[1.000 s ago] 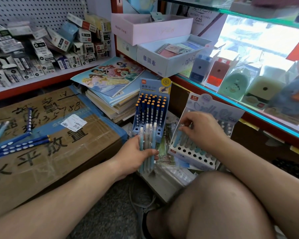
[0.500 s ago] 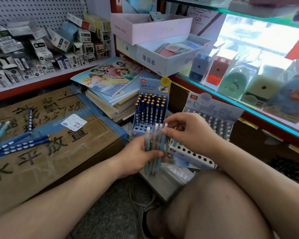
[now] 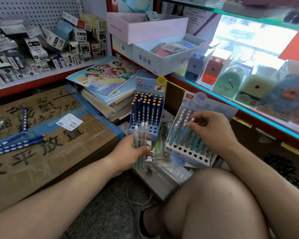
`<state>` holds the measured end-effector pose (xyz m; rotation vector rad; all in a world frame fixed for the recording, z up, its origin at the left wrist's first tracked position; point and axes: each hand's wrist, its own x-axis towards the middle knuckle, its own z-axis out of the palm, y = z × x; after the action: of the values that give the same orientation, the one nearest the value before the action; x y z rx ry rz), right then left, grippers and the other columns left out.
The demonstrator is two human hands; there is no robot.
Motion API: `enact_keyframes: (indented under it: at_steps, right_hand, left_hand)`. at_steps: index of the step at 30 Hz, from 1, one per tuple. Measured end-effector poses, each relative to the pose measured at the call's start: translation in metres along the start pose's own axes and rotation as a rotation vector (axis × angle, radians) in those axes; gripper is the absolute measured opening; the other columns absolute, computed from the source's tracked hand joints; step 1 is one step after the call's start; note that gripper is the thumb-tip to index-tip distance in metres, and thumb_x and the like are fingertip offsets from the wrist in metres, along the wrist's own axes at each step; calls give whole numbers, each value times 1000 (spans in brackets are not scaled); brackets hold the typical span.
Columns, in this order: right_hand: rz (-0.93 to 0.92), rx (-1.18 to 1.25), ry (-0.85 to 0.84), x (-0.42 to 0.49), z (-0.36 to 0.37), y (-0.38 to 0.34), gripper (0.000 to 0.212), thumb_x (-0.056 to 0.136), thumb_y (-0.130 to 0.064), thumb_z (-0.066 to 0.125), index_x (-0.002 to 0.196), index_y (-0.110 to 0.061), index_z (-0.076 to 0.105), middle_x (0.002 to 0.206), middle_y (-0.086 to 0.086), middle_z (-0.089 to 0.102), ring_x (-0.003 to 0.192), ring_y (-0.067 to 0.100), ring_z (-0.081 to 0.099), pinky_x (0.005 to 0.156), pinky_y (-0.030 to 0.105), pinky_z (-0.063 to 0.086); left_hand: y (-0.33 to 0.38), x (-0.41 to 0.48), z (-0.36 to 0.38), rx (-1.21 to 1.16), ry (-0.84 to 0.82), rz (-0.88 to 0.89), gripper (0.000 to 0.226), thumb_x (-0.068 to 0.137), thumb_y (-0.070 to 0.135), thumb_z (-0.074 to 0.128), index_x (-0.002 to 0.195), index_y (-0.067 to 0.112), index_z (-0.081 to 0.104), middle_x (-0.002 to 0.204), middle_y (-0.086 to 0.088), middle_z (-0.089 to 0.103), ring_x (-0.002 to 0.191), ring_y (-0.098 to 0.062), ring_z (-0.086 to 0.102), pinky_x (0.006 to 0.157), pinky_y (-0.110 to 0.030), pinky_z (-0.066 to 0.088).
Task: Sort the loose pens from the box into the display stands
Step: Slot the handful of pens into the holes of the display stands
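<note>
At centre frame, gripped a bundle of pale pens [image 3: 141, 140] upright in the left hand [image 3: 128, 152], just in front of the blue stand [image 3: 146, 87] packed with navy, orange-capped pens. Right of centre, pinched one white-tipped pen [image 3: 192, 120] in the right hand [image 3: 212, 130] against the grey stand [image 3: 212, 104], red-tagged "LANTU". Read "G25" on a card [image 3: 194, 18] at upper centre and "单词本" on the pale box [image 3: 145, 59]. Spotted loose navy pens [image 3: 16, 144] on the taped carton [image 3: 59, 152] at the left edge.

one blue display stand [image 3: 146, 85], one grey display stand [image 3: 212, 105], three handheld pens [image 3: 142, 135]
</note>
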<state>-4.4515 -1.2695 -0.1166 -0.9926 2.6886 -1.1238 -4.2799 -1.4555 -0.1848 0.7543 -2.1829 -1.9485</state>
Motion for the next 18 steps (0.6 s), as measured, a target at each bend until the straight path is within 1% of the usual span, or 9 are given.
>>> enact_keyframes:
  at_steps: [6, 13, 15, 18]
  right_hand:
    - [-24, -49, -32, 4, 4, -2, 12, 91, -29, 73, 103, -27, 70, 90, -17, 62, 86, 0, 60, 68, 14, 45]
    - [-38, -57, -33, 3, 4, -2, 14, 92, -30, 72, 105, -26, 70, 91, -17, 62, 87, 0, 61, 69, 14, 45]
    - [-45, -65, -22, 3, 5, -2, 16, 92, -31, 72, 107, -25, 71, 93, -14, 64, 88, 0, 61, 70, 13, 46]
    - [-48, -77, -30, 3, 5, -3, 17, 92, -31, 72, 107, -24, 71, 96, -10, 67, 89, 3, 63, 73, 17, 50]
  left_hand:
    - [2, -1, 1, -4, -21, -17, 26, 96, 6, 66, 119, 16, 60, 106, -13, 74, 92, -18, 76, 95, -43, 59]
    - [1, -3, 0, 3, -27, -26, 26, 96, 6, 66, 119, 18, 61, 105, -10, 75, 93, -16, 76, 94, -41, 59]
    - [1, -2, 1, 9, -30, -27, 27, 96, 7, 66, 120, 18, 61, 104, -9, 76, 93, -16, 76, 95, -41, 59]
    - [0, 0, 2, 9, -31, -34, 28, 96, 7, 67, 121, 19, 62, 104, -8, 76, 93, -17, 76, 96, -42, 58]
